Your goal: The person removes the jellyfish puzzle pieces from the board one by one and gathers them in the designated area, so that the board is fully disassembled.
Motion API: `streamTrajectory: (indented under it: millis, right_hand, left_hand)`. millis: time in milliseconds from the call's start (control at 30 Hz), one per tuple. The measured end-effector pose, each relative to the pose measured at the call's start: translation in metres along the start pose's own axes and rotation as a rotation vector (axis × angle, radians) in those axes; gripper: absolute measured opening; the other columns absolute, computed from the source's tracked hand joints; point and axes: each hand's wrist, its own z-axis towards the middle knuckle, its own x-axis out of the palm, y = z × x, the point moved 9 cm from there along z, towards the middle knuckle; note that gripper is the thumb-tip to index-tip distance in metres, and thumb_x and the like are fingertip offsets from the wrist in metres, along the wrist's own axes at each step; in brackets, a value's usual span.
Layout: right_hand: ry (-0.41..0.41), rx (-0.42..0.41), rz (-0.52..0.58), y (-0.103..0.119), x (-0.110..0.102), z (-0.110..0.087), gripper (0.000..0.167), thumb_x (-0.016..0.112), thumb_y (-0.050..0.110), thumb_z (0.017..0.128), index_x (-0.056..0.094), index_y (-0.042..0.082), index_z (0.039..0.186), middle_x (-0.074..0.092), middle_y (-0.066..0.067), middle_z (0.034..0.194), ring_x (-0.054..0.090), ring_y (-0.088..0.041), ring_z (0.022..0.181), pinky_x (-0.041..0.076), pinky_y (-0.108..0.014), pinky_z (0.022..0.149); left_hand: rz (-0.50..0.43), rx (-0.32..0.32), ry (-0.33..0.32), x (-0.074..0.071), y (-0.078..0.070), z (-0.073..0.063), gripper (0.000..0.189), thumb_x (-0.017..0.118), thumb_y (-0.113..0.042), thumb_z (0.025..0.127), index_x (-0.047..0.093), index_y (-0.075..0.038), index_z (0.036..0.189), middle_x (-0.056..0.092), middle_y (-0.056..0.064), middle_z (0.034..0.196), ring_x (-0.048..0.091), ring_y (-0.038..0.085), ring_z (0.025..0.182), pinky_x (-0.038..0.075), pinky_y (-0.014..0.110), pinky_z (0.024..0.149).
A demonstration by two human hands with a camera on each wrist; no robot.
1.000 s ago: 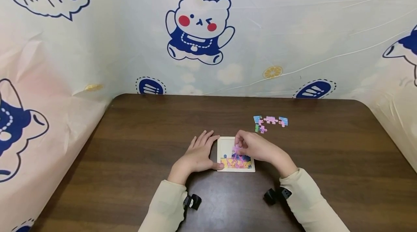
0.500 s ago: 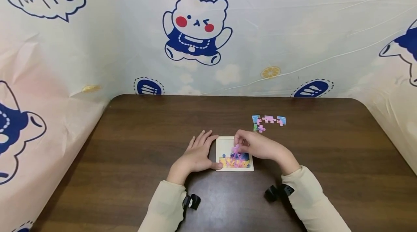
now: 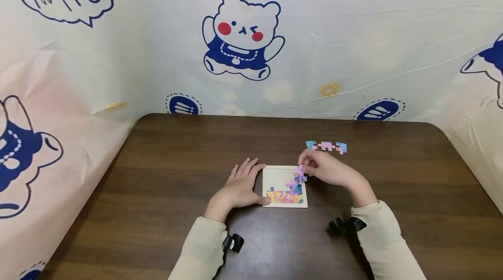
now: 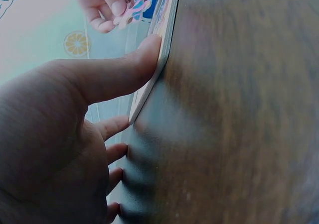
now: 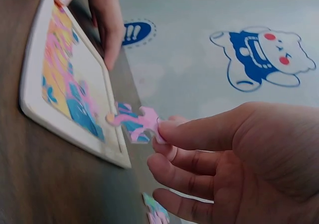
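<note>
A pale wooden puzzle tray (image 3: 284, 205) lies on the table, its lower part filled with fitted yellow, pink and blue pieces (image 3: 284, 197). My left hand (image 3: 240, 189) lies along its left side, fingers spread straight. The thumb touches the lower left corner and the index finger reaches the upper left corner. Between thumb and fingertips, my right hand (image 3: 330, 170) pinches a pink and blue puzzle piece (image 5: 137, 122). That piece is raised by the tray's right edge, near the upper right corner. The upper left of the tray shows bare white bottom.
Several loose puzzle pieces (image 3: 326, 146) lie in a row beyond my right hand. A green and pink piece (image 5: 157, 210) shows below my right fingers in the right wrist view. A printed cloth (image 3: 314, 53) hangs behind the brown table (image 3: 177, 149).
My right hand has moved right and slightly away with its piece, from over the tray's middle to its right edge. It now hides the nearest loose piece in the head view. My left hand stays.
</note>
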Motion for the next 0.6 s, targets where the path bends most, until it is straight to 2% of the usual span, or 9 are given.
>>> streamTrajectory:
  millis: [267,433,600]
  right_hand:
    - [-0.07,-0.015,-0.003,-0.015,-0.019,-0.003,0.006,0.058,0.0,0.097,0.061,-0.001,0.103,0.059,-0.007,0.084,0.055,-0.019,0.074,0.049,-0.03,0.068]
    - [-0.092,0.024,-0.011,-0.029,-0.029,-0.005,0.008,0.057,-0.001,0.098,0.061,-0.003,0.105,0.06,-0.007,0.087,0.057,-0.019,0.075,0.051,-0.03,0.068]
    - [-0.166,0.05,-0.055,-0.04,-0.044,-0.008,0.011,0.059,-0.003,0.096,0.065,-0.003,0.105,0.064,-0.009,0.089,0.06,-0.022,0.08,0.053,-0.036,0.073]
  left_hand:
    - [-0.002,-0.006,0.0,0.004,0.008,0.003,0.098,0.08,-0.05,0.076,0.031,-0.021,0.155,0.016,0.003,0.164,0.004,0.025,0.151,0.001,0.052,0.119]
    - [0.009,-0.008,0.002,0.006,0.009,0.004,0.098,0.081,-0.051,0.076,0.031,-0.02,0.155,0.016,0.004,0.164,0.005,0.026,0.151,0.002,0.053,0.119]
    - [-0.003,0.002,-0.006,0.004,0.007,0.004,0.097,0.081,-0.049,0.077,0.031,-0.019,0.155,0.017,0.005,0.164,0.005,0.026,0.151,0.002,0.052,0.119]
